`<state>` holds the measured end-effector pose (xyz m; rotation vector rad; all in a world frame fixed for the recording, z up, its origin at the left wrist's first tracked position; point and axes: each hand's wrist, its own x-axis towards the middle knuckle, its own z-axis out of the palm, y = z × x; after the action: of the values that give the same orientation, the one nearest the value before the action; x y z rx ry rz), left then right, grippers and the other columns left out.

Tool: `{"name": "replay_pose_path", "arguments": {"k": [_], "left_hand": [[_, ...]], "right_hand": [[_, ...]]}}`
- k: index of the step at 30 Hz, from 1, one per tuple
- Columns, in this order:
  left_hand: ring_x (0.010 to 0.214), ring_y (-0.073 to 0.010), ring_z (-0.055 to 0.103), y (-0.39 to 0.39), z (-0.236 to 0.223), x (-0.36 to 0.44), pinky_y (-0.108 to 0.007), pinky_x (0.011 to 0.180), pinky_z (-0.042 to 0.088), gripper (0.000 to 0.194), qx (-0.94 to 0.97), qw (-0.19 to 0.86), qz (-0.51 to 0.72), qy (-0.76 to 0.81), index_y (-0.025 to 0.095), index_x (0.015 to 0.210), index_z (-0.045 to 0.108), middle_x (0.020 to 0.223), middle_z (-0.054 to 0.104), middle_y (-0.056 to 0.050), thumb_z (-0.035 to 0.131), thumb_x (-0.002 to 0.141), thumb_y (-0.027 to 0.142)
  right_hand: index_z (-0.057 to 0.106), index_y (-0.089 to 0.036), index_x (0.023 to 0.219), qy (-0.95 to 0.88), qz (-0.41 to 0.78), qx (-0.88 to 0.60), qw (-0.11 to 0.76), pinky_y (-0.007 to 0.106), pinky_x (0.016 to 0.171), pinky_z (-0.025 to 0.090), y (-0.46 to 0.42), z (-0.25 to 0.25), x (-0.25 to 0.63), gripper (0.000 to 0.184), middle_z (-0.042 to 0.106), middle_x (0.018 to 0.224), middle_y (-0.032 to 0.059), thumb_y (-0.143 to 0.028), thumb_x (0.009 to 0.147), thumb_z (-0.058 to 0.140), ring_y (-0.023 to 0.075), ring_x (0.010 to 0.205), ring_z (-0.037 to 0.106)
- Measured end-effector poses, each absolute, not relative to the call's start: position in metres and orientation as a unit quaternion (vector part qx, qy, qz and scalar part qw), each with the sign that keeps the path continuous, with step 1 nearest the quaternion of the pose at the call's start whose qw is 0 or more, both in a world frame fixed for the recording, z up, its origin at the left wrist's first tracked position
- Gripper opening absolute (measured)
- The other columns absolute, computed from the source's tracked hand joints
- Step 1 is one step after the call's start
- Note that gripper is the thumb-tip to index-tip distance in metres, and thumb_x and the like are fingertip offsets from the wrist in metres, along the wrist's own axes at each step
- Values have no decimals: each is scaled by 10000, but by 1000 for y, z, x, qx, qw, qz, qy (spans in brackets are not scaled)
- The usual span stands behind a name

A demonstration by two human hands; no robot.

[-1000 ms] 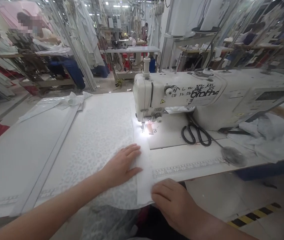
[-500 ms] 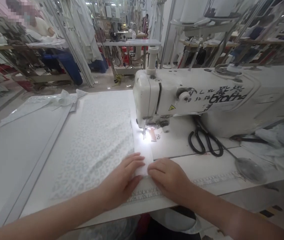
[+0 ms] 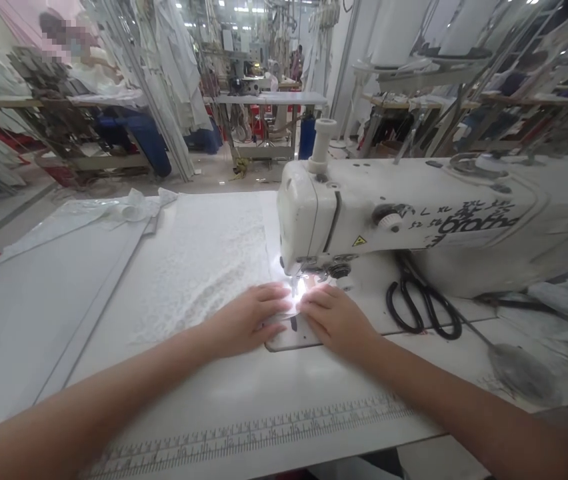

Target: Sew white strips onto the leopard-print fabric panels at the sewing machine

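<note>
A white patterned fabric (image 3: pixel 204 260) lies on the sewing table, its near end right at the needle of a white sewing machine (image 3: pixel 389 213). My left hand (image 3: pixel 247 317) lies flat on the fabric's end, fingers stretched toward the lit needle area (image 3: pixel 297 290). My right hand (image 3: pixel 337 320) rests palm down just right of it, fingertips beside the presser foot. Both hands press down and grip nothing.
Black scissors (image 3: pixel 421 303) lie under the machine's arm at the right. A printed ruler (image 3: pixel 244 437) runs along the table's near edge. A crumpled white strip (image 3: pixel 129 207) sits at the far left. Another person sits at a bench (image 3: pixel 89 100) behind.
Both hands slid forward from the table's near edge to the needle, taking the fabric's end with them. The camera moved closer to the machine.
</note>
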<state>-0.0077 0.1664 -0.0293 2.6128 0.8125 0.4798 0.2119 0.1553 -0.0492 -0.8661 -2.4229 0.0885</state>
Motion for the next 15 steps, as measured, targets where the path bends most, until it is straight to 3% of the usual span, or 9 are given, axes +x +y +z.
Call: {"name": "replay_pose_path", "arguments": {"k": [5, 15], "left_hand": [[1159, -219, 466, 184, -25, -10, -398, 969, 413, 316, 925, 171, 182, 287, 185, 1152, 542, 1209, 547, -91, 507, 868, 319], [1155, -253, 449, 185, -23, -12, -428, 967, 383, 317, 931, 176, 154, 281, 238, 1155, 553, 1231, 520, -88, 507, 858, 337]], "right_hand": [[610, -115, 1029, -892, 25, -348, 286, 382, 775, 463, 158, -50, 213, 234, 653, 1004, 106, -123, 886, 424, 230, 896, 571], [611, -146, 993, -893, 10, -350, 283, 400, 746, 500, 155, -46, 212, 225, 679, 1008, 89, -114, 872, 425, 245, 940, 589]]}}
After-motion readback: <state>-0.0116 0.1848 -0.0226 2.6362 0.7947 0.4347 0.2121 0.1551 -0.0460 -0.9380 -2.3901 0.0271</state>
